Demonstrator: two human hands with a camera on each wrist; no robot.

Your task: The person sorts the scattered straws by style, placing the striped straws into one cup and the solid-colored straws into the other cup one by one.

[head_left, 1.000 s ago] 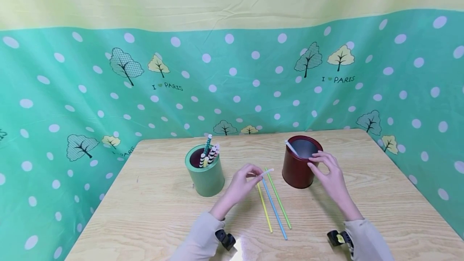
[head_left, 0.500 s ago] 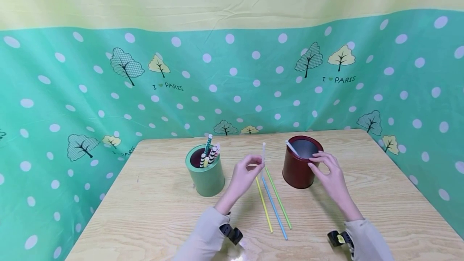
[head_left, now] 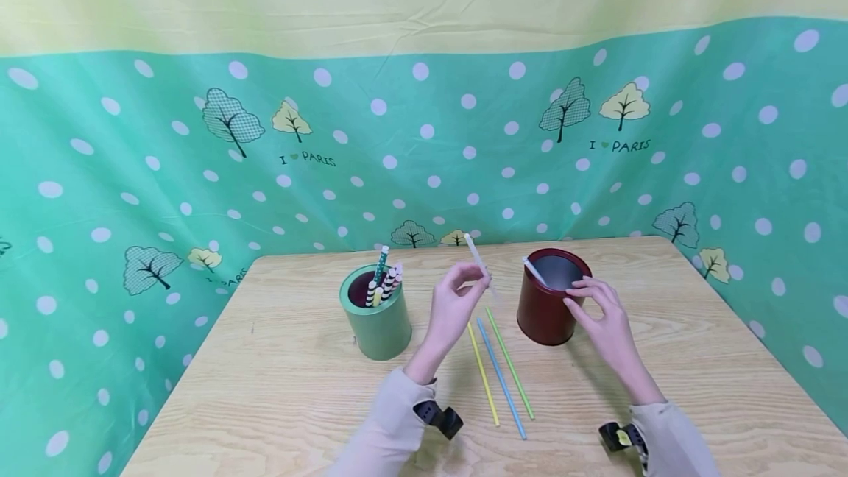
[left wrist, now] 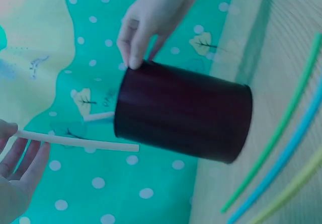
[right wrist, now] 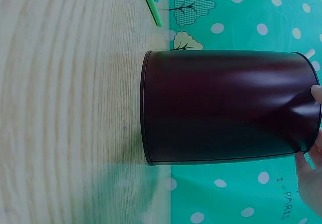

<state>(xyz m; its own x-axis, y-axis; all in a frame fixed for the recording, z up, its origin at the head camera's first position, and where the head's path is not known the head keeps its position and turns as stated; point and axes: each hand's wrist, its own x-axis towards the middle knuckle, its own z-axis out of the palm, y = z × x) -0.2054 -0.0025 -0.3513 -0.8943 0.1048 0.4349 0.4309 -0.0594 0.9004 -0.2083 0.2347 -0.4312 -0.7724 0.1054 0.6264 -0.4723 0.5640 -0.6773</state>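
Note:
Between thumb and fingertips my left hand (head_left: 453, 308) pinches a white straw (head_left: 473, 249), raised over the table and tilted, its top leaning left. In the left wrist view the same straw (left wrist: 80, 142) points toward a dark red can (left wrist: 183, 113). My right hand (head_left: 601, 326) grips that can (head_left: 545, 315) at the right side of its rim. The can stands upright, and another white straw (head_left: 534, 271) leans out over its left rim. Below the left hand, a yellow straw (head_left: 484, 377), a blue straw (head_left: 502, 381) and a green straw (head_left: 510, 365) lie side by side.
On the left stands a green can (head_left: 383, 326) holding several patterned straws (head_left: 380, 265), striped and dotted. The wooden table (head_left: 278, 359) ends at a green and yellow curtain (head_left: 344, 168) behind and at the sides. Each wrist wears a small black camera.
My left hand has risen from above the lying straws, and the white straw in it has turned from nearly level through upright to a leftward lean. My right hand and the dark red can stay put.

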